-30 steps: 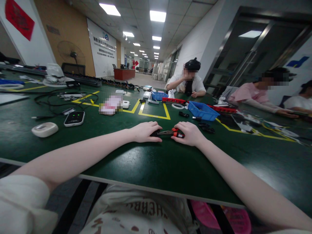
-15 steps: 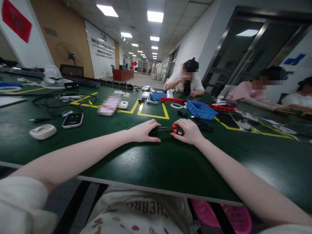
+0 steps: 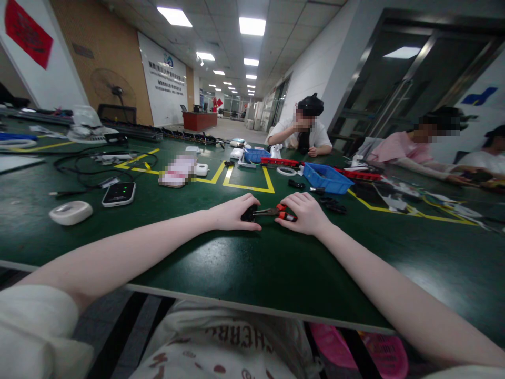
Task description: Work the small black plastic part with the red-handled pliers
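My right hand (image 3: 305, 213) is closed around the red and black handles of a pair of long-nose pliers (image 3: 270, 212). The pliers' metal jaws point left and reach a small black part (image 3: 248, 212). My left hand (image 3: 234, 212) grips that black part between thumb and fingers, which hide most of it. Whether the jaws are clamped on the part or only touch it, I cannot tell. Both hands rest low over the green table (image 3: 236, 268), in front of me.
A blue bin (image 3: 326, 179) stands beyond my right hand, with black parts (image 3: 332, 205) nearby. To the left lie a phone (image 3: 178, 171), a black-and-white device (image 3: 119, 194), a white case (image 3: 71, 212) and dark cables (image 3: 74, 163). People (image 3: 302, 129) sit across and at the right.
The pliers' jaws have shifted slightly and their handles look a little closer together. Both hands have stayed nearly in place, still holding the pliers and the black part.
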`<state>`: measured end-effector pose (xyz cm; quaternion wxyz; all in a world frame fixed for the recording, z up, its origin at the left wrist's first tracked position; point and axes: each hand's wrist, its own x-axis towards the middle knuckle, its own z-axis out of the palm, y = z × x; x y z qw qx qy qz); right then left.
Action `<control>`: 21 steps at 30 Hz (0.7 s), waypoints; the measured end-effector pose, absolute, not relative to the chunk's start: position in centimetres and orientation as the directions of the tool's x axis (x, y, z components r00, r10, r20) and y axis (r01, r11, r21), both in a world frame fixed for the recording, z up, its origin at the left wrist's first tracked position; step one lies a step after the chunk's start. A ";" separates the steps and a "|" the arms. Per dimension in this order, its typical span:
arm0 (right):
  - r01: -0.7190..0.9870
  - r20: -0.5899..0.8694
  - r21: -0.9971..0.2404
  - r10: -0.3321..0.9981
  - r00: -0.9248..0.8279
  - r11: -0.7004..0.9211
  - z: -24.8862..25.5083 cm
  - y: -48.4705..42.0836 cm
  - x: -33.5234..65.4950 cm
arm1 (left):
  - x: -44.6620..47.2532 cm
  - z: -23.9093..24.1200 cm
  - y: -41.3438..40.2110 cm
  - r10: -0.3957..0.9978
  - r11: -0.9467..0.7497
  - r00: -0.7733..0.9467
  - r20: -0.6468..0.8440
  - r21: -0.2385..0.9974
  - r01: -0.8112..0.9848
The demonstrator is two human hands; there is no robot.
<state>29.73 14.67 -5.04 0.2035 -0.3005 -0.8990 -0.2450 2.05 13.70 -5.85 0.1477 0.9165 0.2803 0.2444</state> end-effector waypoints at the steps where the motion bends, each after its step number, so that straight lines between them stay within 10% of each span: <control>1: 0.638 0.506 0.318 0.444 -0.739 0.701 -5.0 14.7 29.7 | 2.0 -5.8 13.7 0.587 -0.798 0.726 0.357 0.405 0.446; 21: 0.638 0.528 0.327 0.425 -0.735 0.697 -5.1 14.6 29.8 | 2.0 -5.7 13.8 0.605 -0.788 0.729 0.321 0.377 0.487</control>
